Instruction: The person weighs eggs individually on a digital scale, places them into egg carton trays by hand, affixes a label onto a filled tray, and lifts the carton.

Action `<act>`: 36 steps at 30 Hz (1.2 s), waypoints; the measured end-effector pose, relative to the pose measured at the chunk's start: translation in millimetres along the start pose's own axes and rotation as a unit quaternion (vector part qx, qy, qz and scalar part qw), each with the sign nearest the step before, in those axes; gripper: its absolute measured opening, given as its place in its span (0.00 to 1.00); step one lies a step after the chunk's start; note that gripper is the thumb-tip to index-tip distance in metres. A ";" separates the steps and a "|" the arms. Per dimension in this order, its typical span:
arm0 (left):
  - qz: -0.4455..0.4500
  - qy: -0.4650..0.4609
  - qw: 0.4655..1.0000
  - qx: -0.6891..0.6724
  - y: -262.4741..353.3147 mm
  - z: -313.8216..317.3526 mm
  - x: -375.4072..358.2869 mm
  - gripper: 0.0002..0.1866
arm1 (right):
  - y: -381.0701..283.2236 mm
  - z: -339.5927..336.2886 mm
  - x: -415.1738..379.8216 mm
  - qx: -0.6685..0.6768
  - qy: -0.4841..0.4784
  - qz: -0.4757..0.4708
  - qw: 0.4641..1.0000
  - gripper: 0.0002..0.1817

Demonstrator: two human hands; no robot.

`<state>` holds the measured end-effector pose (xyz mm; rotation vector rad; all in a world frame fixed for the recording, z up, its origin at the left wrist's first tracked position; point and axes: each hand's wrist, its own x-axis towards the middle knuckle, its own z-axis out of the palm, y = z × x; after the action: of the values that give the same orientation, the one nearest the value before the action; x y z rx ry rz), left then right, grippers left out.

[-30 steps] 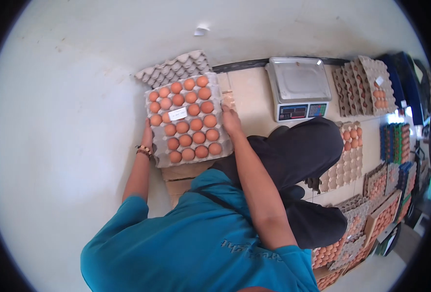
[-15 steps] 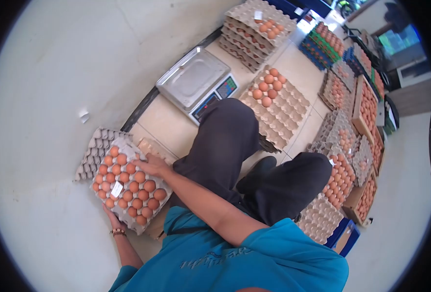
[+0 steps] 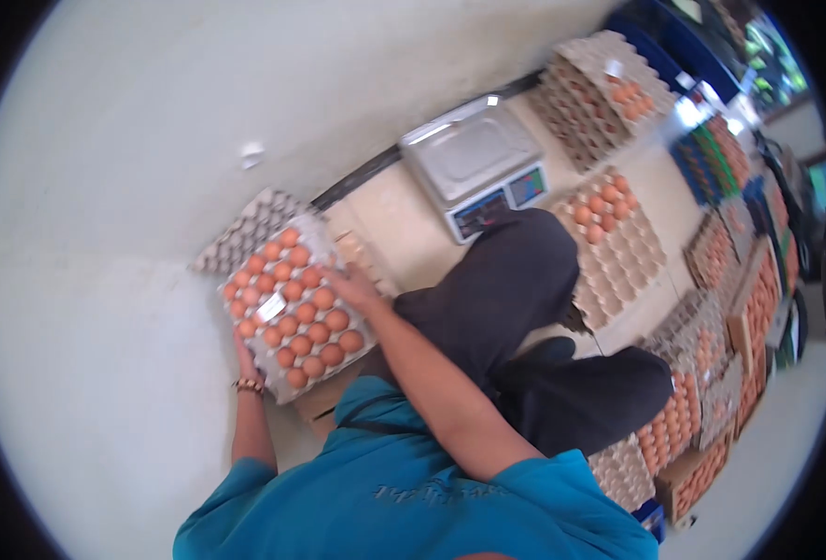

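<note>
Against the white wall, both hands — left hand, right hand — grip opposite edges of a full egg tray beside the scale.

Matt grey pulp-paper egg tray (smooth brown eggs), shiny metal scale pan, pale glossy floor

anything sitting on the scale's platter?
No: the steel platter of the digital scale is bare, while the full egg tray sits off to its left between the left hand and right hand.
</note>
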<state>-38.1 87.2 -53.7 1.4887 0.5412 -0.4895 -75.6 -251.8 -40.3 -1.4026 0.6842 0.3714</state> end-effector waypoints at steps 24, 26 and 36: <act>-0.071 -0.041 0.996 -0.036 -28.7 -41.3 18.8 0.48 | 36.9 21.6 35.8 0.015 0.043 -0.105 0.993 0.46; -0.063 -0.004 0.997 -0.048 -12.4 -14.2 6.1 0.48 | 25.8 16.0 25.4 0.027 0.033 -0.056 0.998 0.48; -0.174 -0.079 0.979 -0.076 43.6 25.0 -34.1 0.50 | -7.1 -6.6 0.7 -0.001 0.013 0.033 0.999 0.60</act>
<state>-37.4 62.6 1.8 1.2015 0.7007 -0.8148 -72.2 -259.5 -35.4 -1.3918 0.7525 0.4058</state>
